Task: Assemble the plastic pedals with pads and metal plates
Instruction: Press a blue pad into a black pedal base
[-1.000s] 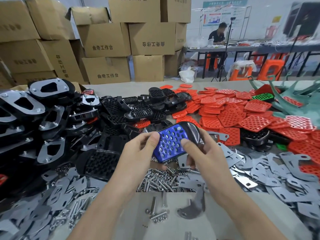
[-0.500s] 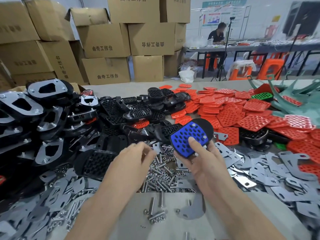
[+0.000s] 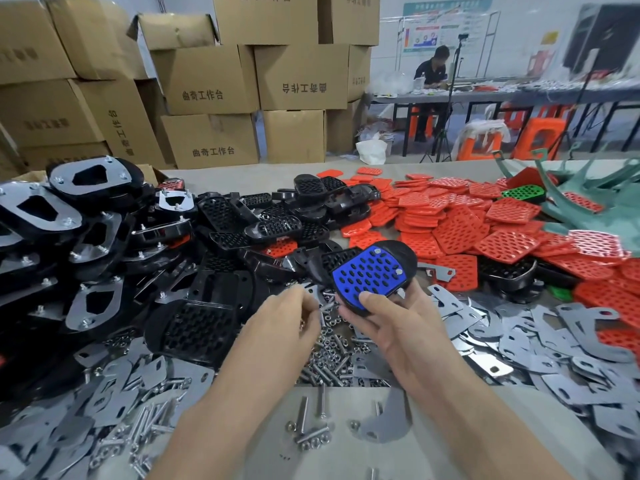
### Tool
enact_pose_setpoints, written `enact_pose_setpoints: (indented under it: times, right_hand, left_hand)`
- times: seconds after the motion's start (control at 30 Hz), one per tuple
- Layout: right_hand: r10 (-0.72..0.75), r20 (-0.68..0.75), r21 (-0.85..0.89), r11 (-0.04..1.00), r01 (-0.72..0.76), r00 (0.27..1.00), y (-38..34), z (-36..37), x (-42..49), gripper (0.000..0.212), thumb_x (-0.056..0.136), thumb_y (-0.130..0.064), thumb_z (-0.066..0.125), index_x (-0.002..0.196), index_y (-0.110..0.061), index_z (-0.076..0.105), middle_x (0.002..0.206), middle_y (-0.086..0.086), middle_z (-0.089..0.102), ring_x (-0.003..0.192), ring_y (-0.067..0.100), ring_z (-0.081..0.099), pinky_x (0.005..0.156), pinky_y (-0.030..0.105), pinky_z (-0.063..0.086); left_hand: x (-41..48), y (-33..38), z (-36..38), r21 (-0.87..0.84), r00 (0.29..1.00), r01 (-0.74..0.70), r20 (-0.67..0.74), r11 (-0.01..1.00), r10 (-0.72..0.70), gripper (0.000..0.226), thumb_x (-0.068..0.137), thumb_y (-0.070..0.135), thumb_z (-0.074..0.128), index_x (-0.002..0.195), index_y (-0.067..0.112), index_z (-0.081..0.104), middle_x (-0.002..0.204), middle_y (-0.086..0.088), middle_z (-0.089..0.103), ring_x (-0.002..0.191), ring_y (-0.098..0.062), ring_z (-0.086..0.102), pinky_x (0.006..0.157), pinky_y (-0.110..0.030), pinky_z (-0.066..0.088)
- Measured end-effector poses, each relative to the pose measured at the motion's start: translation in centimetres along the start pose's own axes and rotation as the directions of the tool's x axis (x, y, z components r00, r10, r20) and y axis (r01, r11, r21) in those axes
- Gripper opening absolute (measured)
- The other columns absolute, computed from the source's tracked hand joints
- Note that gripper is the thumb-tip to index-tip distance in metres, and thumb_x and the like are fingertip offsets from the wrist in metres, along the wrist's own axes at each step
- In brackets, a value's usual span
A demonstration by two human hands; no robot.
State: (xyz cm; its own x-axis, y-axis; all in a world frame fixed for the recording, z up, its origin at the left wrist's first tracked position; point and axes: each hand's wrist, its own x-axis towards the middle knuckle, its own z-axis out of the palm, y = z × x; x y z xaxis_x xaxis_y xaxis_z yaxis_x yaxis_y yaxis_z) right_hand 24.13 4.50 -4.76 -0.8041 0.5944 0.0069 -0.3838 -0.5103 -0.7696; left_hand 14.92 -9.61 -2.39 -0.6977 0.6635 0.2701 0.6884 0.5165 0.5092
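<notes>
Our right hand (image 3: 398,329) holds the pedal (image 3: 400,251) with its blue pad (image 3: 372,271) above the screws (image 3: 332,355), grip curled round the near edge, thumb on the pad. Bare table (image 3: 346,455) opens only nearest us, hemmed by black pedals (image 3: 194,327) on the left and metal plates (image 3: 519,341) on the right. Our left hand (image 3: 284,322) curls over the screws; we cannot tell whether its grip pinches 1.

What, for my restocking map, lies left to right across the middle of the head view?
Plated pedals → bare black pedals → blue-pad pedal → red pads → teal parts.
</notes>
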Motion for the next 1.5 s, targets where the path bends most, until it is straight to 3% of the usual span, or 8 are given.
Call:
enact_pose_setpoints:
  times: [0.1, 0.27, 0.57, 0.9, 1.0, 1.1, 1.33, 1.5]
  right_hand:
    - [-0.061, -0.016, -0.069, 0.996, 0.06, 0.998, 0.2, -0.1, 0.1, 0.044, 0.091, 0.017, 0.059, 0.126, -0.01, 0.055, 0.113, 0.024, 0.072, 0.103, 0.038, 0.074, 0.079, 0.039, 0.063]
    - [-0.149, 0.036, -0.264, 0.952, 0.153, 0.988, 0.5, 0.3, -0.1, 0.055, 0.091, 0.011, 0.063, 0.127, -0.03, 0.058, 0.112, 0.015, 0.076, 0.104, 0.034, 0.075, 0.088, 0.048, 0.062]
    - [-0.211, 0.109, -0.541, 0.807, 0.236, 0.971, 0.3, 1.4, -1.2, 0.094, 0.097, 0.008, 0.058, 0.16, -0.045, 0.013, 0.108, 0.001, 0.077, 0.098, 0.039, 0.071, 0.092, 0.066, 0.053]
    - [-0.204, 0.11, -0.55, 0.803, 0.23, 0.973, 0.2, 1.7, -1.7, 0.091, 0.101, 0.003, 0.056, 0.158, -0.05, 0.008, 0.107, -0.006, 0.078, 0.092, 0.021, 0.076, 0.087, 0.035, 0.062]
    - [-0.16, 0.114, -0.502, 0.843, 0.195, 0.981, 0.1, 1.4, -1.5, 0.08, 0.102, 0.001, 0.057, 0.154, -0.049, 0.024, 0.108, -0.001, 0.078, 0.099, 0.02, 0.076, 0.082, 0.03, 0.062]
    - [-0.094, 0.09, -0.401, 0.908, 0.122, 0.992, 0.3, 1.6, -1.3, 0.066, 0.101, 0.009, 0.051, 0.148, -0.035, 0.04, 0.108, 0.012, 0.077, 0.101, 0.028, 0.073, 0.091, 0.043, 0.057]
    - [0.084, 0.12, 0.079, 0.992, -0.094, 0.989, -0.1, 2.0, -1.1, 0.047, 0.089, 0.023, 0.039, 0.119, -0.004, 0.061, 0.117, 0.022, 0.071, 0.111, 0.037, 0.068, 0.091, 0.044, 0.061]
    - [0.188, 0.345, 0.257, 0.924, -0.285, 0.92, -0.7, 1.0, -1.5, 0.054, 0.077, 0.002, 0.044, 0.128, 0.017, 0.052, 0.139, 0.035, 0.056, 0.13, 0.045, 0.057, 0.114, 0.053, 0.044]
  left_hand:
    - [0.2, 0.7, 0.1, -0.304, 0.989, 0.016, -0.132, 0.952, -0.059, 0.013, 0.093, 0.019, 0.064, 0.086, 0.028, 0.06, 0.076, 0.012, 0.063, 0.07, 0.0, 0.058, 0.064, -0.012, 0.045]
    - [0.4, 1.1, 0.0, -0.416, 0.973, -0.082, -0.232, 0.906, -0.018, 0.01, 0.092, 0.014, 0.068, 0.091, 0.024, 0.069, 0.081, 0.018, 0.067, 0.078, -0.002, 0.064, 0.07, -0.012, 0.048]
    - [0.0, 1.1, 0.1, -0.07, 0.962, -0.197, -0.209, 0.978, 0.178, 0.007, 0.092, 0.016, 0.067, 0.098, 0.017, 0.069, 0.09, 0.016, 0.06, 0.082, -0.003, 0.055, 0.078, -0.021, 0.047]
    - [0.3, 0.8, 0.7, -0.44, 0.99, 0.028, -0.11, 0.897, -0.085, 0.012, 0.09, 0.023, 0.074, 0.095, 0.032, 0.067, 0.09, 0.017, 0.067, 0.082, 0.005, 0.062, 0.07, -0.007, 0.042]
    - [0.9, 0.3, 0.4, -0.572, 0.976, 0.185, 0.012, 0.799, -0.218, 0.043, 0.083, 0.032, 0.078, 0.119, 0.036, 0.055, 0.108, 0.014, 0.058, 0.09, 0.0, 0.061, 0.076, -0.016, 0.048]
    - [0.7, 0.4, 0.1, -0.647, 0.977, 0.21, 0.176, 0.733, -0.125, 0.024, 0.09, 0.027, 0.072, 0.113, 0.028, 0.066, 0.1, 0.009, 0.073, 0.081, -0.004, 0.067, 0.071, -0.022, 0.054]
    - [0.0, 0.9, 0.5, -0.297, 0.951, -0.169, -0.301, 0.94, 0.075, 0.034, 0.085, -0.001, 0.072, 0.101, 0.027, 0.061, 0.1, 0.019, 0.062, 0.094, 0.003, 0.061, 0.079, -0.011, 0.046]
    - [-0.2, 0.4, 0.8, -0.135, 0.896, -0.315, -0.369, 0.939, 0.248, 0.049, 0.082, -0.014, 0.067, 0.106, 0.026, 0.052, 0.11, 0.012, 0.052, 0.101, 0.005, 0.055, 0.085, -0.011, 0.045]
